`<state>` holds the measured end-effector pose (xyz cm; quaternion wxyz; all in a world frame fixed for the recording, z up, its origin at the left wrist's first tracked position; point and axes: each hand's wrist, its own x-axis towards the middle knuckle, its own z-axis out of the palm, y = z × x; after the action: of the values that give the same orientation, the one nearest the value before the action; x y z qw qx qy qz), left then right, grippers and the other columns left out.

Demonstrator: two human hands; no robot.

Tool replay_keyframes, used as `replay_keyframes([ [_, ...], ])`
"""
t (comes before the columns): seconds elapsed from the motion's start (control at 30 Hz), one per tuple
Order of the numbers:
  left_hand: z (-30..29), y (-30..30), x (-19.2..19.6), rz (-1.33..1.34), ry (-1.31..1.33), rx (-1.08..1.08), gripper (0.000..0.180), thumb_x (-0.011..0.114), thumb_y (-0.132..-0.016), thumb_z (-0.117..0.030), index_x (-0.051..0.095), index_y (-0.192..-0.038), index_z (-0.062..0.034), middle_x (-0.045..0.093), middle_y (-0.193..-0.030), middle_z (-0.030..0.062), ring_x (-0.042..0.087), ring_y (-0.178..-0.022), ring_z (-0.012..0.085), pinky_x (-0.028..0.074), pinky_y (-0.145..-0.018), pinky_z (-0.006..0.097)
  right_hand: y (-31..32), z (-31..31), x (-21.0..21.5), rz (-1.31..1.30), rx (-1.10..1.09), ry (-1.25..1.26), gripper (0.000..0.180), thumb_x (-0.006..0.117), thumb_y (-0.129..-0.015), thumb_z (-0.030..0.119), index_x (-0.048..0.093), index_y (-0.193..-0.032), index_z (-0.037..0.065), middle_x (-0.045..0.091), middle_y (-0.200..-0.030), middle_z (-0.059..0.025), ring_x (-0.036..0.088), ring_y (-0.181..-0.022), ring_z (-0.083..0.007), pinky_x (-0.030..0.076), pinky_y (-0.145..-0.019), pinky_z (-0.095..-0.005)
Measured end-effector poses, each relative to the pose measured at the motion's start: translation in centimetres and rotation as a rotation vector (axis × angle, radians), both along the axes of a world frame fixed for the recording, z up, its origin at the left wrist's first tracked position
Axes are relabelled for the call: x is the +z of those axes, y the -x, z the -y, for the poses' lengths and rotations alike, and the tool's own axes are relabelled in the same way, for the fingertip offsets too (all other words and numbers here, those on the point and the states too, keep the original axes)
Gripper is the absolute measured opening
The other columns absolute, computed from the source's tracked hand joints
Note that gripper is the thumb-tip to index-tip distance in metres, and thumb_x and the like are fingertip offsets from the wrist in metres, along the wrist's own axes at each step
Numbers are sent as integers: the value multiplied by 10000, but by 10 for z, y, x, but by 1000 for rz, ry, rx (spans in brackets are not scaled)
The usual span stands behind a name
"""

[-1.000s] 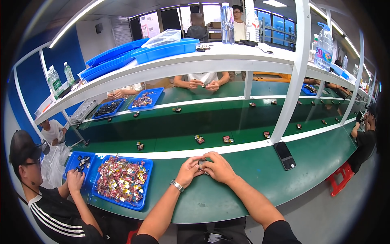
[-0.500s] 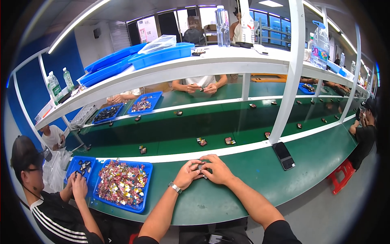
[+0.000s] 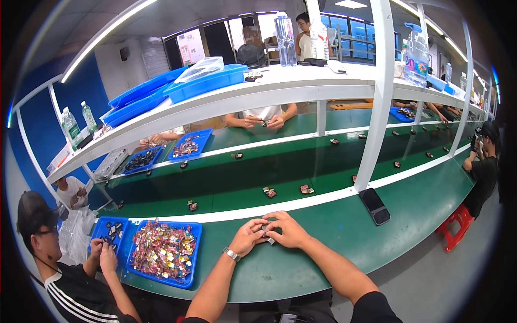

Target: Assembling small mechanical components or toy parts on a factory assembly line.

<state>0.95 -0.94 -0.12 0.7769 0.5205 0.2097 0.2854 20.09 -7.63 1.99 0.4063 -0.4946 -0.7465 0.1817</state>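
Observation:
Both hands meet over the green bench at the middle, closed around one small dark part with a pale tab (image 3: 270,240). My left hand (image 3: 249,237), with a metal watch on its wrist, pinches it from the left. From the right, the fingers of my right hand (image 3: 288,230) press on it. Fingers cover most of the part, so its exact kind cannot be made out. Left of my left forearm stands a blue tray (image 3: 195,255), heaped with small wired pieces in pink, yellow and white (image 3: 164,248).
Beyond the bench's white rail runs a green conveyor belt (image 3: 237,188) carrying small assemblies (image 3: 270,192). A black phone (image 3: 375,206) lies by a white post (image 3: 377,107). At left a co-worker (image 3: 64,269) handles a dark piece beside a smaller blue tray (image 3: 123,237). A white shelf (image 3: 242,97) spans above.
My hands stay together on the small part, with the fingers shifted slightly. The assemblies on the near belt sit a little further right in view, and the view itself has tilted a little.

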Motion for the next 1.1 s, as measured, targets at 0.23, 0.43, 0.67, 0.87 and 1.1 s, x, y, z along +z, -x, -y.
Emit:
replay_keyframes([
  [0.23, -2, 0, -6, 45, 22, 22, 290, 531, -958, -74, 487, -1241, -29, 615, -1153, 90, 620, -1046, 176, 534, -907, 360, 4, 2, -3, -35, -68, -71, 114, 671, -813, 141, 703, -889, 63, 582, -1230, -65, 482, -1205, -269, 432, -988, -373],
  [0.43, -5, 0, -11, 88, 41, 36, 272, 504, -971, -83, 487, -1238, -33, 615, -1155, 99, 619, -1049, 183, 531, -911, 366, 15, 2, -8, -66, -126, -123, 113, 694, -797, 117, 713, -893, 62, 598, -1194, -65, 515, -1157, -264, 463, -943, -361],
  [0.67, -5, -1, -11, 96, 41, 49, 267, 500, -971, -78, 490, -1235, -36, 610, -1172, 105, 616, -1060, 196, 524, -924, 380, 16, -2, -15, -161, -106, -105, 104, 698, -805, 117, 722, -898, 75, 613, -1174, -60, 528, -1135, -264, 457, -950, -368],
  [0.87, -3, -1, -11, 94, 34, 72, 247, 504, -969, -74, 495, -1213, -35, 603, -1192, 115, 616, -1060, 202, 523, -928, 379, 20, -2, -20, -216, -140, -57, 137, 696, -807, 119, 737, -935, 92, 626, -1178, -61, 534, -1135, -272, 441, -973, -371],
  [1.1, -3, -2, -13, 95, 12, 81, 236, 472, -977, -48, 476, -1213, -31, 562, -1281, 116, 598, -1080, 176, 518, -927, 355, 28, -2, -22, -235, -174, -63, 152, 691, -799, 119, 737, -941, 92, 602, -1253, -62, 507, -1187, -287, 422, -1007, -382],
])
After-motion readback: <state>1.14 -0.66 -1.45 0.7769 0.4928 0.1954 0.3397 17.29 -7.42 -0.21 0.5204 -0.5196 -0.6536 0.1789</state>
